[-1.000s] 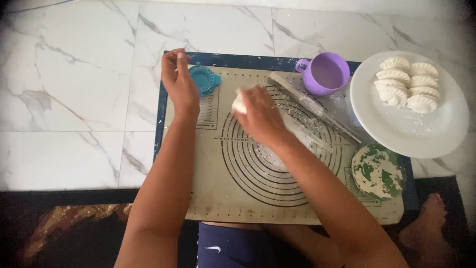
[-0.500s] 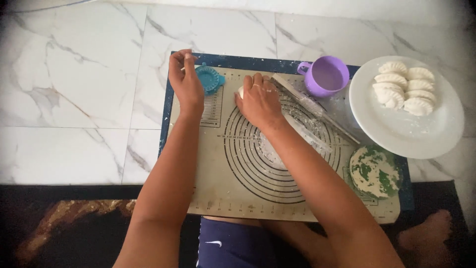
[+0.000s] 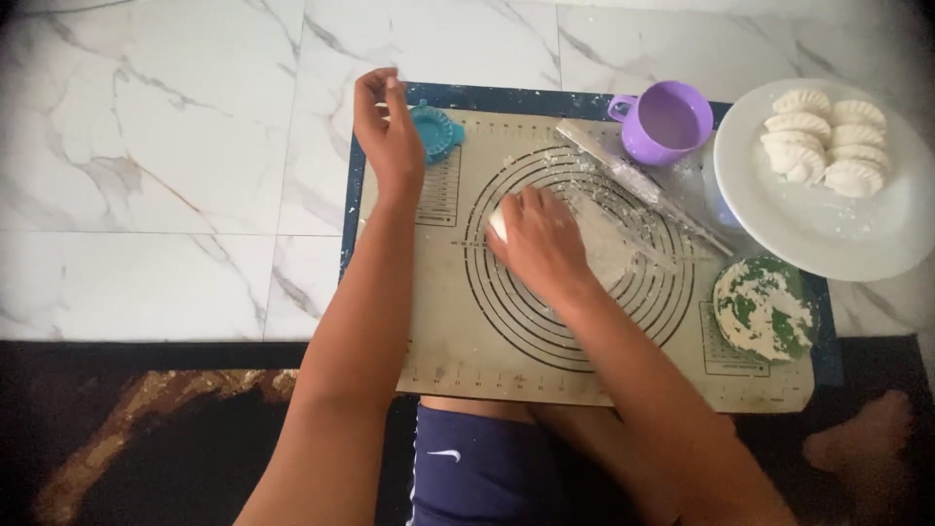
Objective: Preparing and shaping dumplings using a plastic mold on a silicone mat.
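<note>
**Dough under the right palm, blue press by the left hand**

The right hand [image 3: 541, 244] lies flat on a beige baking mat [image 3: 448, 321] printed with dark rings, fingers held together and curved over a small lump of white dough [image 3: 499, 224]; only the lump's left edge shows past the fingertips. It sits at the left side of the rings. The hand covers rather than pinches it, so how tightly it is held I cannot tell.

The left hand [image 3: 388, 136] rests at the mat's upper left corner, fingers loosely curled and half open, gripping nothing. Just beside it, touching or nearly so, lies a round blue dumpling press [image 3: 438, 131].

A thin rolling pin [image 3: 638, 185] dusted with flour lies slanted across the upper right of the rings. Beyond it stands a purple mug [image 3: 667, 122]. To the right, a white plate [image 3: 808, 229] carries 6 or so folded white dumplings [image 3: 828, 141]. Below the plate, on the mat's right edge, sits a green bowl [image 3: 765, 307] smeared with white filling.

The mat lies on a white marble floor [image 3: 146, 175].
</note>
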